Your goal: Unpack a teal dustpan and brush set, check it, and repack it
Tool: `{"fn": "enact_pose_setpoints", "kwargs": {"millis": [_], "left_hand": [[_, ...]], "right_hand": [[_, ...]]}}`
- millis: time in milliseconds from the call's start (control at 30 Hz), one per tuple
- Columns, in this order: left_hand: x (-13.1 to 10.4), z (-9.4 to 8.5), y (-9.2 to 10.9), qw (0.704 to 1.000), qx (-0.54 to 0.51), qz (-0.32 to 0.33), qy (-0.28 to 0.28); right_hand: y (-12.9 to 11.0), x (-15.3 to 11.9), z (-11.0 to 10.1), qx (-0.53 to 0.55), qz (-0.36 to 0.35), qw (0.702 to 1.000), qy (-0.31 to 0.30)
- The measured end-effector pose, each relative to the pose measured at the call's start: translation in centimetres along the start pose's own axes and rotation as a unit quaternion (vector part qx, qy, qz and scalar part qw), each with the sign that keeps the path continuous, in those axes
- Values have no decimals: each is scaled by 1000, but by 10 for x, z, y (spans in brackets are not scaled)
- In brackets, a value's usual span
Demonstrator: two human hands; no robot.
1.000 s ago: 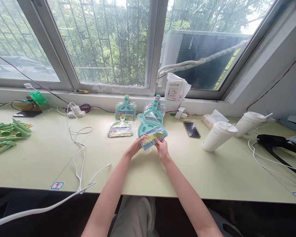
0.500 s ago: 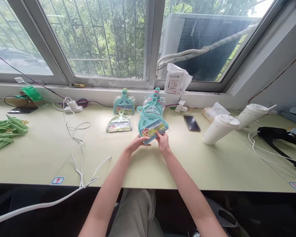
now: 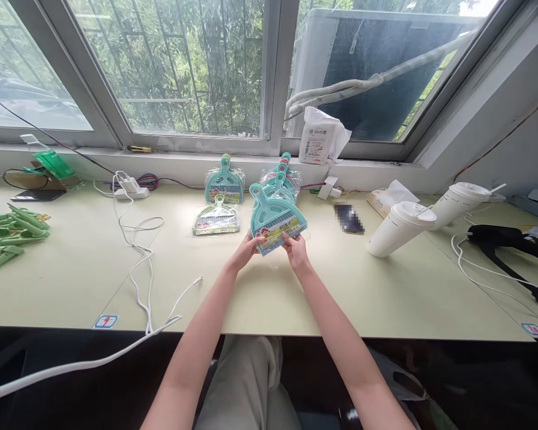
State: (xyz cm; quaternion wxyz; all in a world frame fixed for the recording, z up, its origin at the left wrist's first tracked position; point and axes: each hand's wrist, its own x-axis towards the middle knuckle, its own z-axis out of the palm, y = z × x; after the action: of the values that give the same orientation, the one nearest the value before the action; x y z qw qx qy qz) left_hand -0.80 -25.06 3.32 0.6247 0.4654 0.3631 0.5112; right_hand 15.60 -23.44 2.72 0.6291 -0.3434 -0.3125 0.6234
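Note:
Between my hands is a teal dustpan and brush set (image 3: 275, 216) in clear wrap, tilted with its handle up and to the left. My left hand (image 3: 245, 251) grips its lower left corner, thumb on the printed label. At the lower right edge my right hand (image 3: 296, 251) pinches the set, thumb on the front. Behind it several more wrapped dustpan sets (image 3: 287, 173) stand in a stack, partly hidden. To the left, another teal dustpan set (image 3: 225, 182) leans near the sill, and a pale green dustpan set (image 3: 216, 218) lies in front of that one.
Two white cups (image 3: 401, 230) with lids and straws stand at the right, by a phone (image 3: 348, 218) and a tissue pack (image 3: 391, 197). White cables (image 3: 147, 257) run across the table (image 3: 269, 304) on the left. Green plastic pieces (image 3: 15, 230) lie at far left.
My left hand has shifted up along the left edge of the dustpan set, its thumb now on the label. The set has turned slightly more upright. The camera view has shifted a little.

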Motion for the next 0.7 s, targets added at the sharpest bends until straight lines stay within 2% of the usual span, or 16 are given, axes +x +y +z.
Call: {"fn": "enact_pose_setpoints", "kwargs": {"millis": [167, 367, 500, 633, 700], "left_hand": [[2, -3, -2, 1000, 16, -14, 16], [-1, -3, 3, 999, 19, -29, -17], [1, -4, 2, 999, 12, -43, 8], [4, -16, 4, 998, -14, -52, 33], [5, -25, 6, 996, -30, -60, 53]], "right_hand": [[-3, 3, -3, -1, 27, 1000, -10], [0, 8, -8, -12, 32, 999, -18], [-1, 9, -9, -37, 42, 998, -23], [-14, 9, -15, -141, 88, 983, -76], [-23, 7, -21, -232, 35, 972, -32]]}}
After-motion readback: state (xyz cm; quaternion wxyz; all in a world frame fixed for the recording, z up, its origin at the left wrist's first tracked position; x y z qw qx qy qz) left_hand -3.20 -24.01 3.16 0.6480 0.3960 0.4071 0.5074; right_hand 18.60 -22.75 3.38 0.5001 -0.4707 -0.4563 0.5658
